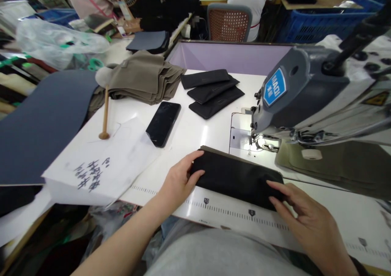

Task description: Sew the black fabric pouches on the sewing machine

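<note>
Evenly, both hands work on one long black fabric piece (238,179): the left hand (179,180) has its thumb and fingers closed on the left end, and the right hand (308,219) grips the right end, so the two hands stand well apart with the piece stretched between them. A thin olive strip shows along its far edge. The piece is at the front of the white counter (186,135), just behind the printed ruler (229,209) and near the needle area of the sewing machine (305,80); whether it lies flat or is slightly raised is hard to tell. Beyond it, three black pieces (214,91) overlap in a fan, with a dark phone (164,123) near them. Further left sit a stack of olive-brown cloth (142,78), a wooden-handled tool (105,113) and a white sheet (125,157) bearing handwriting. More olive fabric (336,164) lies beneath the machine's arm.
</note>
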Demonstrator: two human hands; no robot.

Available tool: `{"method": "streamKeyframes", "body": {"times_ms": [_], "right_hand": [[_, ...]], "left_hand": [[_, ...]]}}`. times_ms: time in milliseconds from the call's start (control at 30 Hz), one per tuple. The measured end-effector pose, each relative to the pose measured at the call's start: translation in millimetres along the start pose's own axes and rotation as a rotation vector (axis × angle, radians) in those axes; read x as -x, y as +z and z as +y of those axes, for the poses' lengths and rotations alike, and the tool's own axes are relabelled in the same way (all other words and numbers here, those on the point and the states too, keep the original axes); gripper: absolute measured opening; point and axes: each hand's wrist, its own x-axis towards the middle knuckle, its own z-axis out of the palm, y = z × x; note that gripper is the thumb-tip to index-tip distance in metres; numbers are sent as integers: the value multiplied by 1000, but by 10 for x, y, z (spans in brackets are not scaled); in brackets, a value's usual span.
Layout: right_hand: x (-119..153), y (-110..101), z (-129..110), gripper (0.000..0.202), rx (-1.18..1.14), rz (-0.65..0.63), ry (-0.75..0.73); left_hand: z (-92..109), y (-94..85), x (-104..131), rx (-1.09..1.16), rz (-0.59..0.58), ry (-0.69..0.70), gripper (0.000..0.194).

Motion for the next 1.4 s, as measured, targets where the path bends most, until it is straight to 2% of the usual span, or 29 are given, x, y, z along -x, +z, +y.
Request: {"method": "streamKeyframes", "body": {"times_ms": [100,200,333,467,700,900,1100,1400], "right_hand": [[48,-20,-22,26,-3,-11,20],[30,-39,-28,20,-5,10,-4],[-42,-45,-9,21,37,62,-72],[-81,-24,-9,25,39,65,-44],[-61,70,-28,22,113,120,-53],[-51,100,-34,22,150,168,-64],[-61,132,-17,27,172,171,-55],[-77,130,13,30,203,153,-66]], "left_hand": [[15,-34,-11,-38,-50,109,17],[11,-70,15,-94,-90,157,22],[0,-69,99,-223,-47,187,30],[22,-23,129,-267,10,152,27],[63,-19,87,-210,-39,87,22],[71,-14,92,-172,-6,71,22],[75,-7,84,-188,16,77,21],[102,-28,30,-193,-27,6,23]]}}
